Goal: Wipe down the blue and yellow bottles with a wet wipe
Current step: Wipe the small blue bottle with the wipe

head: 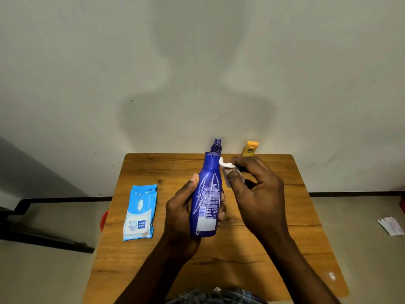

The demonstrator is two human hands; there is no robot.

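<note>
Right, starting big: the square wooden desk (274, 227) with its orange-brown grain carries everything, pushed up against a pale wall. Over its middle the left hand (182, 213) is wrapped around the lower body of the tall dark-blue plastic bottle (208, 194), thumb on the near side, fingers curled behind, the bottle lifted off the desk and tilted with its cap pointing towards the far edge. The right hand (258, 194) comes in beside the bottle's neck, thumb and fingertips pinched on the small white wet wipe (228, 165), and that wipe is touching the shoulder just under the cap. Near the left edge lies the flat light-blue pack of wipes (140, 212), lid seemingly shut. Behind the blue bottle's cap a second dark-blue top pokes up at the far edge; what it belongs to I cannot tell. At the far right corner stands the small yellow bottle (249, 148), upright, untouched, well apart from both hands. So the blue bottle is mid-wipe, by my reading, near its top. Next call: draw the wipe down the body, turning the bottle in the left hand, then swap to the yellow one.
</note>
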